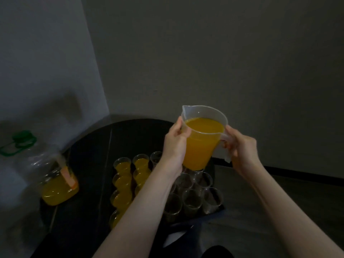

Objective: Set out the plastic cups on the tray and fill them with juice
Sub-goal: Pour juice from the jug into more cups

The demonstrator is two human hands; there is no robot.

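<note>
Dim room; grey walls meet in a corner behind a dark round table (pixel 89 146). Lighting poor, edges blurred.

Big clear bottle (pixel 54 175) with a green cap stands at the table's left side, well left of both hands, orange juice low in its base.

Dark tray (pixel 220 208) sits on the table below the hands, carrying rows of clear plastic cups. Filled cups (pixel 122 181) occupy the left columns, below and left of the left fingers; empty cups (pixel 191 201) occupy the right columns, below the jug. Exact count unclear, since the left forearm covers several.

Clear jug (pixel 202 138) is held above the tray, upright, spout toward the far left, juice up to roughly two thirds.

Left hand (pixel 175 146): fingers wrapped round the jug's left wall, thumb near the rim. Right hand (pixel 240 148): fingers closed round the jug's handle, on its right side.
</note>
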